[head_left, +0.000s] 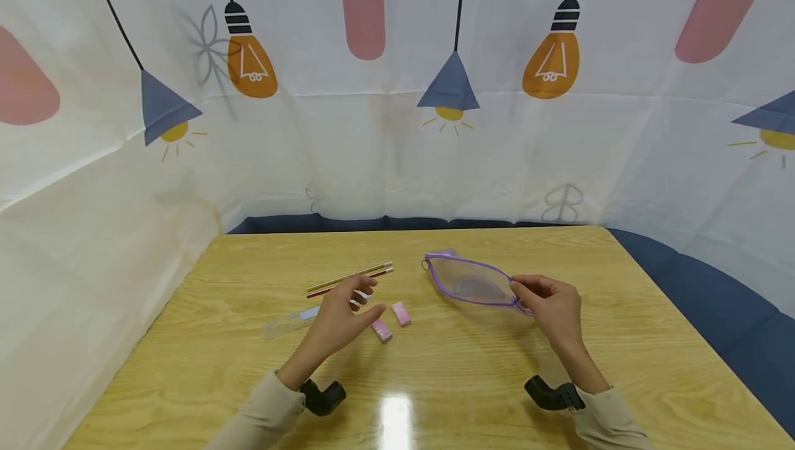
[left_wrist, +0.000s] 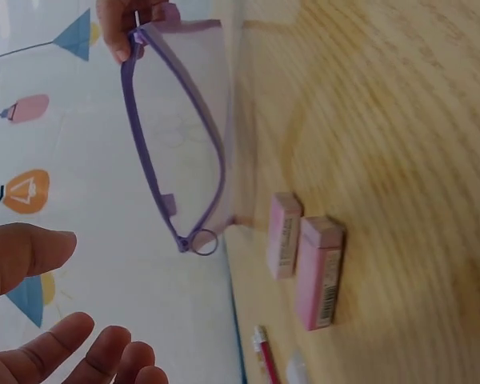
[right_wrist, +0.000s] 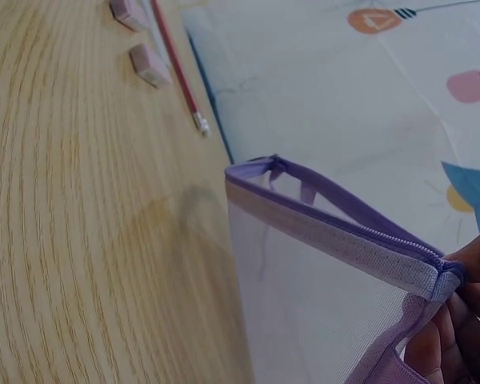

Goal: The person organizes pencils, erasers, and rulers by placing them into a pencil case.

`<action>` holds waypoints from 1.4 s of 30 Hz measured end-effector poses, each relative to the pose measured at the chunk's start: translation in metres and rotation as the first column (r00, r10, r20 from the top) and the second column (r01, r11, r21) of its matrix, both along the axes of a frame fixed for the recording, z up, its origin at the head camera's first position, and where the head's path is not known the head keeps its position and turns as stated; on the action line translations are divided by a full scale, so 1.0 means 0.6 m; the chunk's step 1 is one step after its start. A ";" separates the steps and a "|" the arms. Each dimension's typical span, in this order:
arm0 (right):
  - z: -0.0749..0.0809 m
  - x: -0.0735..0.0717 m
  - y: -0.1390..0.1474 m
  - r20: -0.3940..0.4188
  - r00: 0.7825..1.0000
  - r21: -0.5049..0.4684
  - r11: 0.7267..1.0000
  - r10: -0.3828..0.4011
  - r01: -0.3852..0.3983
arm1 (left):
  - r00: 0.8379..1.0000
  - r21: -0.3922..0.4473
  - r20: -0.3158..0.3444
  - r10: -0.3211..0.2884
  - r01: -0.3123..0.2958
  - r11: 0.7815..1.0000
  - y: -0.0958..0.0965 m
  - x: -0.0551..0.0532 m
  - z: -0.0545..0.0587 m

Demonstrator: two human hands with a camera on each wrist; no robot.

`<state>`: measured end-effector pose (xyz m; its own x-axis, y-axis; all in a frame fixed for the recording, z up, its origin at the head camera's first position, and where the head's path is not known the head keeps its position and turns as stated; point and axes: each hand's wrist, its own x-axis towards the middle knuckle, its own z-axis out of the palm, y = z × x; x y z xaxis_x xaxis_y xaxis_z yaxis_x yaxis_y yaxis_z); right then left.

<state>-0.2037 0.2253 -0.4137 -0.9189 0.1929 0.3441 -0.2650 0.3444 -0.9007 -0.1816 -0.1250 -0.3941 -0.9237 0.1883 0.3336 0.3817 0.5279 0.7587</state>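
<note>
The right hand (head_left: 553,308) pinches one end of the zip edge of a purple mesh pouch (head_left: 470,283) between thumb and fingers; the pouch stretches away to the left of that hand, its mouth gaping. Whether its base meets the worktop (head_left: 472,381) cannot be told. The left hand (head_left: 340,313) is spread loosely, thumb well apart from lightly bent fingers. Just right of its thumb lies a pink eraser (head_left: 381,330), with a second pink eraser (head_left: 401,314) slightly farther out. Beyond its fingers lie a gold pencil (head_left: 348,277) and a red pencil (head_left: 323,291), side by side. Left of this hand is a clear plastic item (head_left: 284,326), partly hidden behind it.
</note>
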 end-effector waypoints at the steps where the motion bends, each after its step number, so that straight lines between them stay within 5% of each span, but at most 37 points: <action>1: 0.000 0.000 0.000 -0.001 1.000 0.003 1.000 -0.002 0.002 | 1.000 0.006 0.020 0.003 -0.004 1.000 -0.001 0.000 -0.004; 16: -0.001 0.000 -0.002 -0.003 1.000 0.013 1.000 0.003 -0.003 | 0.978 0.002 0.203 0.046 -0.048 0.999 -0.009 -0.004 -0.042; 26: 0.000 -0.001 -0.002 0.009 1.000 0.027 1.000 -0.003 0.003 | 0.979 -0.028 0.203 0.023 -0.018 0.999 -0.006 -0.001 -0.064; 42: 0.002 -0.001 -0.004 0.009 1.000 0.021 1.000 0.012 -0.013 | 0.962 -0.050 0.273 0.017 -0.004 0.999 0.002 -0.006 -0.074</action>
<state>-0.2043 0.2231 -0.4123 -0.9242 0.1740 0.3399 -0.2615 0.3605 -0.8954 -0.1850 -0.1236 -0.4383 -0.9804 0.1878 0.0589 0.1575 0.5693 0.8069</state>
